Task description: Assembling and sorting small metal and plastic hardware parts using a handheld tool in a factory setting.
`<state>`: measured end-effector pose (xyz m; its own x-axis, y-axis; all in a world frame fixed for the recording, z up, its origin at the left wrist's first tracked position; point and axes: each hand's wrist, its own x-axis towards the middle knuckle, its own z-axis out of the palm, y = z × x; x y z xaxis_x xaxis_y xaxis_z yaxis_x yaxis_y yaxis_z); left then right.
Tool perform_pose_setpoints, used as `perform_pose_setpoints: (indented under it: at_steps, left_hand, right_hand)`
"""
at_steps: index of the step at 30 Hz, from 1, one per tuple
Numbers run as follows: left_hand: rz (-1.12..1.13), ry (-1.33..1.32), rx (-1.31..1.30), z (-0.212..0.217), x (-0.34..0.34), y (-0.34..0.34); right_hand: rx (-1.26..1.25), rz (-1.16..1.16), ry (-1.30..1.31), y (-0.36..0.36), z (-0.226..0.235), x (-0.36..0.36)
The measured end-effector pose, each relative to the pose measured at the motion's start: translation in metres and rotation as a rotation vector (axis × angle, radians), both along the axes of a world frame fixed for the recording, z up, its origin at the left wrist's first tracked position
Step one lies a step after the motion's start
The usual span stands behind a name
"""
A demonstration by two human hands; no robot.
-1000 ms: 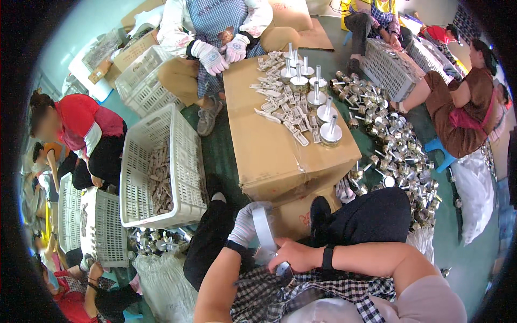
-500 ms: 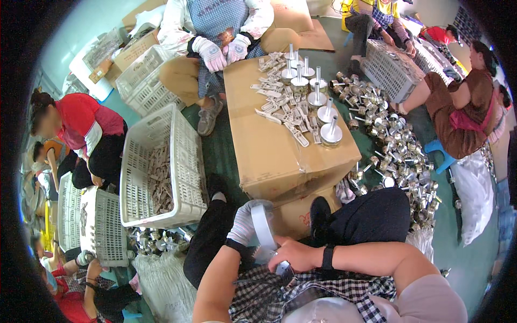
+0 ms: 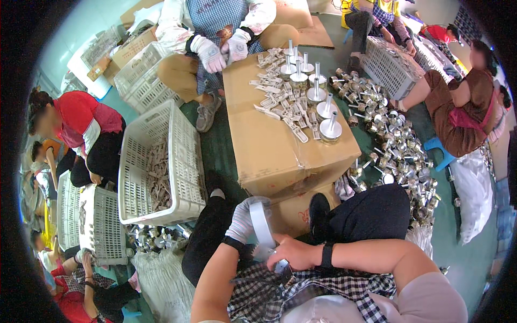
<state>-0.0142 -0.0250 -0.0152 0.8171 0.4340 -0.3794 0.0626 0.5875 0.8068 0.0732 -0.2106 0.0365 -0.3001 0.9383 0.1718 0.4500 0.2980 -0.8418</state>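
My left hand (image 3: 241, 219), in a striped knit glove, is closed around a pale roll of tape (image 3: 261, 223) held upright above my lap. Just below and to its right, my bare right hand (image 3: 291, 253) has its fingers closed by the roll's lower end. A small shiny piece (image 3: 281, 266) shows at those fingertips; its kind is unclear. Past my hands stands a cardboard box (image 3: 269, 156) bearing several metal cups with upright stems (image 3: 329, 129) and a spread of beige plastic handles (image 3: 288, 110).
A white crate (image 3: 180, 161) of beige handles stands to the left. Metal cups (image 3: 398, 145) heap on the floor at right. Facing me across the box sits a person with gloved hands (image 3: 215, 54). Other people work at both sides. A white sack (image 3: 471, 196) lies far right.
Both hands keep nearly the same place and hold, with the tape roll shifted only slightly. The view has moved a little.
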Motion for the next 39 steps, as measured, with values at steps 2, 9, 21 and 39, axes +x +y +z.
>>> perform_pose_setpoints:
  at_steps: [2, 9, 21, 39]
  left_hand:
    - [0.003, -0.011, 0.032, 0.0, 0.003, -0.002]
    - [-0.037, 0.026, 0.072, 0.002, -0.001, 0.001]
    - [-0.01, 0.03, 0.049, -0.008, 0.0, 0.002]
    - [-0.042, 0.022, 0.084, -0.012, -0.001, 0.006]
  right_hand:
    - [-0.037, 0.002, 0.0, -0.001, -0.002, 0.001]
    - [-0.052, 0.008, -0.009, 0.0, 0.011, 0.002]
    - [-0.053, 0.011, 0.018, 0.0, 0.0, -0.001]
    - [0.002, 0.002, 0.027, 0.002, -0.005, -0.002]
